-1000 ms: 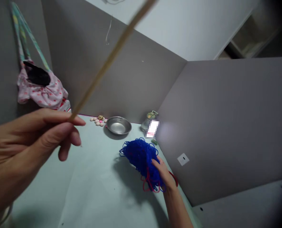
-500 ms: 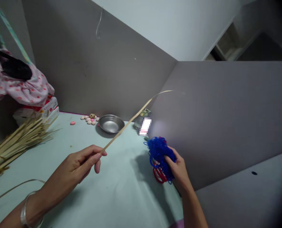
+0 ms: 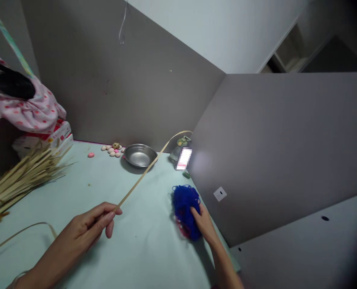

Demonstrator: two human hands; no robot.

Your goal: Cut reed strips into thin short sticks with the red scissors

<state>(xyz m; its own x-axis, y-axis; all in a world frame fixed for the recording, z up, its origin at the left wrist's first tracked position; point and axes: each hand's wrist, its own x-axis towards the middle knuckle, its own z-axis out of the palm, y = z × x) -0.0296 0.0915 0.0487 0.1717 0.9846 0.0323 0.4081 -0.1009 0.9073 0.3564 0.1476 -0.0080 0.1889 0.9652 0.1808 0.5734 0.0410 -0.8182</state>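
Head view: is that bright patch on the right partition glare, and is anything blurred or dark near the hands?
Head view: a soft glare patch sits on the grey partition beside the small bottle; the right hand on the blue band bundle looks slightly motion-blurred; the left hand pinching the thin strip is sharper; the right corners darken, and the walls bow.

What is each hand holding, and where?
The left hand pinches a thin straw strip at its near end. The right hand grips the side of a blue band bundle.
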